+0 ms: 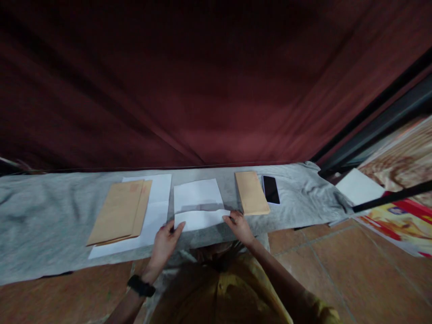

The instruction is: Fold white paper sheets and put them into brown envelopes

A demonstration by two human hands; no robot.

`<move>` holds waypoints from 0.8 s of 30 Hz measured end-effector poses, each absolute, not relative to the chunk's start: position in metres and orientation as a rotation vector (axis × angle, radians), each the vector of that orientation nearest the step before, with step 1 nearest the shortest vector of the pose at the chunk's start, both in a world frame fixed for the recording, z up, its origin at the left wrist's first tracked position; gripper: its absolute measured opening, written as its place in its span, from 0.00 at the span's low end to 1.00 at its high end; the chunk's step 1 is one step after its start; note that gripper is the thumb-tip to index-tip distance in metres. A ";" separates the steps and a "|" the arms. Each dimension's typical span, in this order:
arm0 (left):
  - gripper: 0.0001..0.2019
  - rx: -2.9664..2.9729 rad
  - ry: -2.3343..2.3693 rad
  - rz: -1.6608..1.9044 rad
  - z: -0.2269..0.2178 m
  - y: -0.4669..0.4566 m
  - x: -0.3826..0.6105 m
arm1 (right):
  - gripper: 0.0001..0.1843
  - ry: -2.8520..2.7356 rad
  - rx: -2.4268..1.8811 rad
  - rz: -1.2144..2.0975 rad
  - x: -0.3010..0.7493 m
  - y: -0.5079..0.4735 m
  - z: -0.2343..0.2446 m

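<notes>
A white sheet of paper lies in front of me, its near part folded up and over toward the far side. My left hand pinches the left end of the folded part between thumb and fingers. At the right end, my right hand grips the same sheet, thumb on top. Left of it, brown envelopes rest in a stack on more white paper. Close beyond my right hand is another brown envelope or pile of them; I cannot tell which.
A dark-screened phone lies right of the narrow envelope. Grey cloth covers the long surface, with a dark red curtain behind. At the right stand a black frame and a printed colourful board or box. The floor is tiled.
</notes>
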State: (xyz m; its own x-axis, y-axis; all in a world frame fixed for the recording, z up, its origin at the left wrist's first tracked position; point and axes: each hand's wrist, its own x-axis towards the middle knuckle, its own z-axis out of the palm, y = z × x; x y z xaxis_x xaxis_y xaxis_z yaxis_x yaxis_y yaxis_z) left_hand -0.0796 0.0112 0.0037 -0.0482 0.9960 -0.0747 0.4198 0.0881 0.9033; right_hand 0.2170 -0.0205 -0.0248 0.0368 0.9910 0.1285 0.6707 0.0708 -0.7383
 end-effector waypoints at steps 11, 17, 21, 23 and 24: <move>0.16 1.348 1.254 0.691 0.024 0.017 -0.086 | 0.07 -1.731 -1.230 1.114 0.221 -0.015 -0.010; 0.17 1.648 0.973 0.519 0.019 0.011 -0.102 | 0.04 -1.893 -1.224 1.027 0.232 -0.026 -0.007; 0.15 1.780 0.957 0.480 0.017 0.011 -0.100 | 0.08 -1.821 -1.363 1.051 0.231 -0.031 -0.003; 0.14 1.696 1.107 0.534 0.018 0.012 -0.098 | 0.11 -1.753 -1.450 1.046 0.229 -0.030 -0.004; 0.14 1.645 1.184 0.567 0.018 0.014 -0.097 | 0.11 -1.703 -1.484 1.044 0.227 -0.029 -0.005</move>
State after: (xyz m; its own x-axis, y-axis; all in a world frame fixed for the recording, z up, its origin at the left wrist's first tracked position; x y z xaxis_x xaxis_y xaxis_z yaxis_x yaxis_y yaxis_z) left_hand -0.0968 0.0138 0.0176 0.4125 0.8956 -0.1664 0.4315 -0.0313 0.9016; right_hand 0.2270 -0.0295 -0.0051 -0.1564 0.9871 -0.0334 0.4774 0.0459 -0.8775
